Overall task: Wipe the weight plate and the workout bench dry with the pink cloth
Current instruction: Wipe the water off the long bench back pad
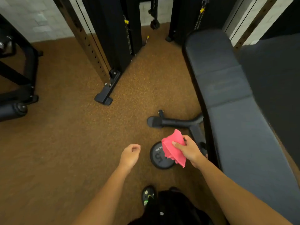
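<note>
My right hand [190,151] grips a crumpled pink cloth [173,148], holding it in the air above the floor. Under the cloth lies a small black round weight plate [158,157] flat on the brown floor, partly hidden by the cloth. The dark grey padded workout bench [230,98] runs along the right side, from near my right arm to the back wall. My left hand [130,154] hangs in the air to the left of the plate, fingers loosely curled and holding nothing.
The bench's black foot [170,121] sticks out on the floor just beyond the plate. A black cable machine with its base foot [105,95] stands ahead, another black frame [21,82] at the left. My shoe [147,195] is near the bottom edge.
</note>
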Demonstrator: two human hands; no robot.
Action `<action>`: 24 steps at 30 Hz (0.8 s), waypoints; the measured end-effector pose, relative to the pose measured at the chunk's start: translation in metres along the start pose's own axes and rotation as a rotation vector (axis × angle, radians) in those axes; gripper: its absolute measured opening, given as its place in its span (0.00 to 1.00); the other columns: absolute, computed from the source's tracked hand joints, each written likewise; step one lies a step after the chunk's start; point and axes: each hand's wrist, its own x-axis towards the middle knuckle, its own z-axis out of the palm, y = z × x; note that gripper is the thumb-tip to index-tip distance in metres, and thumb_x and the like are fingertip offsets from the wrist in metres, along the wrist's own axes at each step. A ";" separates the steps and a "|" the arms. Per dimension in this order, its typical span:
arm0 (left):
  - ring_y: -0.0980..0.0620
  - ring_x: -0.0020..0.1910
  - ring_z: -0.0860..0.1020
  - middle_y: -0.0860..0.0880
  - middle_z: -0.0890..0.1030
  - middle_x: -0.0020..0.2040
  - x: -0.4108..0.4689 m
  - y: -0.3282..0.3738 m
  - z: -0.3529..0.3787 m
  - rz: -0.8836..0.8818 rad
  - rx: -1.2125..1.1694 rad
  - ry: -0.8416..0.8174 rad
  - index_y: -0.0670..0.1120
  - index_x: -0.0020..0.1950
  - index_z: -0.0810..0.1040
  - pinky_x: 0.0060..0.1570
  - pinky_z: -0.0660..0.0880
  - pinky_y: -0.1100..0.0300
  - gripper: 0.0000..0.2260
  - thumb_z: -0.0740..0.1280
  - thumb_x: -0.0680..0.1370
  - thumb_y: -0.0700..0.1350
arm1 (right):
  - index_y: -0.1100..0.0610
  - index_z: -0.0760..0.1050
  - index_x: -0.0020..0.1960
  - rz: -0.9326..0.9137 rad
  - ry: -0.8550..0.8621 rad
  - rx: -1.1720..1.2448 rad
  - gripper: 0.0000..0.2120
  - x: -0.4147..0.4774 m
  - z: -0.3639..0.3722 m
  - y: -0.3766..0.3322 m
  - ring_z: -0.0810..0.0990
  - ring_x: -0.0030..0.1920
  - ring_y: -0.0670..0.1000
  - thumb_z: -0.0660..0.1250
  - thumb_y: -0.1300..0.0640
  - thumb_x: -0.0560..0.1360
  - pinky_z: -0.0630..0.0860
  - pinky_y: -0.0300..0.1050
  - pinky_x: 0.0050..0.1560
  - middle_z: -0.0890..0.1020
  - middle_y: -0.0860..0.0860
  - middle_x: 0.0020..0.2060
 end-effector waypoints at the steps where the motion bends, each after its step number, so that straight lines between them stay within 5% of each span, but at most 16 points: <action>1: 0.46 0.56 0.77 0.44 0.79 0.56 0.007 -0.010 0.000 -0.009 0.015 0.009 0.46 0.52 0.77 0.62 0.71 0.53 0.06 0.61 0.79 0.40 | 0.53 0.69 0.54 0.020 -0.003 -0.016 0.14 0.008 0.005 0.009 0.83 0.39 0.65 0.71 0.53 0.73 0.80 0.60 0.32 0.78 0.61 0.52; 4: 0.46 0.54 0.78 0.44 0.80 0.54 0.029 -0.032 0.008 -0.002 -0.012 0.063 0.46 0.52 0.77 0.60 0.72 0.54 0.07 0.61 0.79 0.40 | 0.54 0.66 0.54 0.073 0.007 -0.027 0.18 0.032 0.019 0.033 0.82 0.39 0.65 0.72 0.54 0.72 0.79 0.56 0.29 0.77 0.61 0.53; 7: 0.51 0.44 0.77 0.43 0.80 0.52 0.049 -0.051 0.020 -0.003 -0.084 0.070 0.44 0.53 0.77 0.44 0.73 0.63 0.07 0.59 0.80 0.40 | 0.55 0.64 0.53 0.116 0.022 -0.016 0.19 0.059 0.033 0.060 0.82 0.41 0.67 0.72 0.55 0.72 0.79 0.56 0.28 0.77 0.63 0.53; 10: 0.55 0.39 0.76 0.45 0.80 0.51 0.071 -0.074 0.035 -0.020 -0.111 0.095 0.45 0.54 0.76 0.36 0.69 0.68 0.08 0.58 0.80 0.40 | 0.51 0.66 0.49 0.143 0.004 -0.033 0.16 0.086 0.043 0.092 0.80 0.49 0.67 0.73 0.52 0.71 0.79 0.63 0.41 0.77 0.61 0.54; 13: 0.55 0.41 0.76 0.46 0.79 0.51 0.091 -0.096 0.047 -0.045 -0.133 0.086 0.46 0.53 0.75 0.38 0.70 0.67 0.07 0.59 0.80 0.41 | 0.50 0.67 0.48 0.164 -0.022 -0.013 0.13 0.114 0.050 0.125 0.79 0.52 0.67 0.72 0.53 0.72 0.79 0.64 0.43 0.76 0.62 0.56; 17: 0.52 0.47 0.77 0.48 0.79 0.53 0.116 -0.121 0.060 -0.063 -0.147 0.073 0.48 0.54 0.75 0.42 0.72 0.66 0.07 0.59 0.80 0.42 | 0.57 0.69 0.60 0.156 -0.023 -0.104 0.18 0.148 0.058 0.157 0.76 0.57 0.58 0.70 0.54 0.74 0.75 0.60 0.58 0.75 0.56 0.58; 24: 0.53 0.49 0.77 0.49 0.78 0.53 0.148 -0.152 0.081 -0.103 -0.189 0.082 0.48 0.55 0.75 0.44 0.72 0.67 0.07 0.59 0.81 0.41 | 0.60 0.74 0.60 0.070 0.148 -0.417 0.19 0.187 0.062 0.197 0.76 0.57 0.56 0.71 0.53 0.72 0.70 0.47 0.58 0.78 0.56 0.56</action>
